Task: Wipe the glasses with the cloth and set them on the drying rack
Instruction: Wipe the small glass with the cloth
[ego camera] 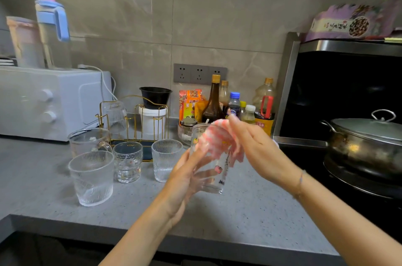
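My left hand (185, 180) grips a tall clear glass with cartoon prints (214, 176), held above the grey counter. My right hand (254, 146) holds a pink-and-white checked cloth (217, 137) stuffed into the glass's mouth and draped over its rim. The gold wire drying rack (134, 122) stands behind, with one ribbed glass (115, 116) upside down on its left peg. Several glasses stand upright on the counter left of my hands: a glass mug (89, 141), a big ribbed tumbler (92, 178), a small patterned glass (128, 161) and a ribbed glass (166, 159).
A white toaster oven (50, 102) with two bottles on top stands at the left. Sauce bottles and packets (228, 104) line the wall behind my hands. A small lidded jar (188, 129) sits near the rack. A lidded steel pot (365, 143) sits on the black stove at the right.
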A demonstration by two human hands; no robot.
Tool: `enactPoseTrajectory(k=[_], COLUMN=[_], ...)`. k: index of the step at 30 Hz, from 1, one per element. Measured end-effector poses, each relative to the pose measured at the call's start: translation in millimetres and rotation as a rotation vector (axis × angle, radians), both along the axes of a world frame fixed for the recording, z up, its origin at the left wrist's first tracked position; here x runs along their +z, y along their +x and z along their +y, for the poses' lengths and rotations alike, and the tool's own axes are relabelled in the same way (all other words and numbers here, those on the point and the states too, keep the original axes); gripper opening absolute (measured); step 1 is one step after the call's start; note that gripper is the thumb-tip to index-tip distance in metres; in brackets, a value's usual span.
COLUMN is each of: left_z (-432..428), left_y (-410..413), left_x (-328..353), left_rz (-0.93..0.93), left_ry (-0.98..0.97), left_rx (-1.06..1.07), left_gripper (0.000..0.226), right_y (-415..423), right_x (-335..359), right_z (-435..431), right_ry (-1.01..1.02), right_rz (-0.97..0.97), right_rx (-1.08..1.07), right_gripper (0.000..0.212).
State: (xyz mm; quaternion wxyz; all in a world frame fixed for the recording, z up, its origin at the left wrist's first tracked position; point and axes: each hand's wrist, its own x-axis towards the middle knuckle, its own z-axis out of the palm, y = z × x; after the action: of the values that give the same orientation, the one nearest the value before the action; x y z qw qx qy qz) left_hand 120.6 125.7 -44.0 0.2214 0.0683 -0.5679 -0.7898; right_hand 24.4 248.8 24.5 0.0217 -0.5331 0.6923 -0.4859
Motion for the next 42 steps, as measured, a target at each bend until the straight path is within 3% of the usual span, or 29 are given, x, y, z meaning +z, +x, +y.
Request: enactPoseTrajectory(k=[2,4,6,11,14,17,20,25,30,32,34,37,40,42], left_z=[-2,-3,-4,-2,-5,4,15,6,4,4,6,6,9,11], left_y=[2,5,6,12,13,8,3,-1,11,14,11,9,11,11], left_x=[-1,-1,-1,3,5,8,7,4,18,18,15,17,22,24], left_rz=[0.01,0.015,0.018,-0.035,-0.111,-0.165,-0.126,0.029,0.112,0.104,0.096,0.094,0.015,-0.027], left_ry=[-0.024,-0.061,-0.095,-0.118,-0.39,-0.652,-0.814,-0.716,-0.275,0.024,0.173,0.14,-0.066,-0.255], left_rx=[0.043,0.061,0.025,-0.143,-0.154,0.036,0.271,0.242,-0.127,-0.35,-0.453,-0.449,-0.307,-0.185], left_gripper=[0.061,0.061,0.055,0.033,0.062,0.111,0.12,0.101,0.072,0.073,0.072,0.067,0.055,0.059], right_y=[0,0,1,-6,-8,-10,-7,-3,-9,-10,-12,-16,-20,-20], right_x=[-3,-3,-6,-20,-22,-23,-21,-13,-12,-14,-16,-15,-12,-9], right_z=[1,2,-2,-10,-14,-20,-25,-25,-16,-14,-15,-17,-14,-12], right_ry=[-0.074,-0.115,-0.068,-0.149,-0.213,-0.25,-0.303,-0.387,-0.466,-0.524,-0.544,-0.546,-0.543,-0.536], right_rz=[-0.069,-0.097,-0.001,0.141,0.141,0.193,0.292,0.337,0.159,0.028,-0.024,-0.063,-0.061,-0.024], right_rx=[0.001,-0.008,0.002,-0.029,-0.093,-0.175,-0.242,-0.198,-0.032,0.03,0.03,0.012,-0.007,-0.009], right_gripper=[0.076,0.063,0.04,0.043,0.038,0.037,0.035,0.043,0.046,0.035,0.032,0.034,0.042,0.037])
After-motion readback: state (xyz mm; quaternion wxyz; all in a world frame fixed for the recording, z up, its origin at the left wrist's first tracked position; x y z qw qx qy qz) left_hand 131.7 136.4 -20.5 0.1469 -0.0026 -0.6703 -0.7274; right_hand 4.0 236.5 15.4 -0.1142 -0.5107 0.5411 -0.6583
